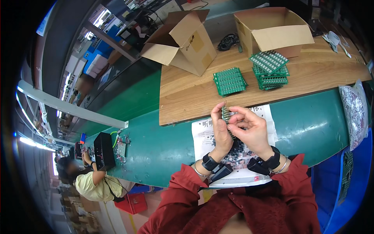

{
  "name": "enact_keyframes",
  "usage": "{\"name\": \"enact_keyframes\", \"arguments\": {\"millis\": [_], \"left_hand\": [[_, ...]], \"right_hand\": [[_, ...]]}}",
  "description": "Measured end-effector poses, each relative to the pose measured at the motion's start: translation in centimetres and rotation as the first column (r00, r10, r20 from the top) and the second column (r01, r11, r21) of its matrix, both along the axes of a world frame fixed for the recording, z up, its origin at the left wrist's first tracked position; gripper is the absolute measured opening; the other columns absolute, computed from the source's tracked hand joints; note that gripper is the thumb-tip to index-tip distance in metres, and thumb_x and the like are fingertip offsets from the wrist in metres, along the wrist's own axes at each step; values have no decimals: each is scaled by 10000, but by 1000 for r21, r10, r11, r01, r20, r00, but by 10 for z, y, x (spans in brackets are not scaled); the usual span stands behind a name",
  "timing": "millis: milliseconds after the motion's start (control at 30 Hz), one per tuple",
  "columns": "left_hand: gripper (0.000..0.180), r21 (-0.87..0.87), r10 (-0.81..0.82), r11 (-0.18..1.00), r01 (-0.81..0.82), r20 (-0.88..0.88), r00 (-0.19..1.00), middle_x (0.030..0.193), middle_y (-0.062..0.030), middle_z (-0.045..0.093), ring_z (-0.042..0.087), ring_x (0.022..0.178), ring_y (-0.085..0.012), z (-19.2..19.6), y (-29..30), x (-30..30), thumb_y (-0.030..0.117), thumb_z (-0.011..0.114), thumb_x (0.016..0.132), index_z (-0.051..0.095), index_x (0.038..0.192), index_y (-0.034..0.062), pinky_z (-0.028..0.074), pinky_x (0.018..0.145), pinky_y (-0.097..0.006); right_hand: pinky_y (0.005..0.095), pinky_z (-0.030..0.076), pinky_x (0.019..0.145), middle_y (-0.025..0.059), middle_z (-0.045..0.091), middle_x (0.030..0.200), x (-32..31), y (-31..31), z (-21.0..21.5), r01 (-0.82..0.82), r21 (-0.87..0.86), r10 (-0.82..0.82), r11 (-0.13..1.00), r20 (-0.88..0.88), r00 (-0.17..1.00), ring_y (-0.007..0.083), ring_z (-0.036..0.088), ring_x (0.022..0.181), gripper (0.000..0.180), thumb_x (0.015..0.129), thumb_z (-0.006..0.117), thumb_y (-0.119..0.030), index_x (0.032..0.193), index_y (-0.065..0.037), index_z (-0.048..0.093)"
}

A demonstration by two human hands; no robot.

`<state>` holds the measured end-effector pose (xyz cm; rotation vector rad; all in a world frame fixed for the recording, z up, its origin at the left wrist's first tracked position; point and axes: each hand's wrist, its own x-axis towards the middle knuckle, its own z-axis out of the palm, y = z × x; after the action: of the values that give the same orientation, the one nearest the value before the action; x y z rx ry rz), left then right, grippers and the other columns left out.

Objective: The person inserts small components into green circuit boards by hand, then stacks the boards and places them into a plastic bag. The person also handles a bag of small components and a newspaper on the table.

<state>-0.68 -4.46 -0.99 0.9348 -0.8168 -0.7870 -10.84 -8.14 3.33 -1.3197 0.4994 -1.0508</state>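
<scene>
A green circuit board (225,113), seen nearly edge-on with rows of small parts along it, is held up over the bench. My left hand (221,132) is closed round its left side, thumb and fingers upright. From the right, my right hand (251,130) has its curled fingertips and thumb at the board's right edge; any small part between them is too small to make out. Beneath both hands, a printed paper sheet (202,144) lies on the green bench surface, and a heap of small dark parts (236,150) rests on it, partly hidden by my hands.
Beyond my hands, a wooden board (183,93) carries a low stack of green circuit boards (230,82), a taller stack (270,64) and two open cardboard boxes (198,48) (272,33). A filled plastic bag (354,113) is at right. At left, a co-worker (95,185) sits near a black bin (103,152).
</scene>
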Motion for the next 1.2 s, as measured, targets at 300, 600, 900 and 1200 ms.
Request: {"name": "enact_keyframes", "arguments": {"millis": [300,600,900,1200], "left_hand": [[707,-8,39,999,-38,155,987,1312,-146,424,479,1149,-221,-4,-1,8,622,360,908,365,1285,24,375,996,-341],[745,10,61,998,-66,244,968,1306,-166,429,424,1197,-223,4,-2,3,635,320,911,386,1278,-10,327,1023,-341],[719,46,122,989,-144,319,940,1298,-167,448,425,1199,-225,6,-1,3,596,294,936,386,1277,-30,328,1020,-340],[718,-14,-178,982,187,-383,906,1288,-187,482,504,1144,-290,30,-11,17,628,259,923,401,1292,29,388,994,-431]], "right_hand": [[200,519,712,53,626,879,-2,-6,-6,-124,128,113,984,87,990,76,609,798,389,767,649,81,1144,24,568],[212,527,736,44,627,877,-2,-6,2,-87,122,69,989,140,988,77,608,813,387,772,650,75,1147,19,573],[208,528,694,45,625,879,-2,-3,6,31,-103,-38,994,-58,998,81,611,786,316,796,638,54,1106,24,586],[211,512,765,55,613,934,-16,-28,-6,-147,165,137,975,68,988,97,602,877,336,768,572,111,1092,25,593]]}}
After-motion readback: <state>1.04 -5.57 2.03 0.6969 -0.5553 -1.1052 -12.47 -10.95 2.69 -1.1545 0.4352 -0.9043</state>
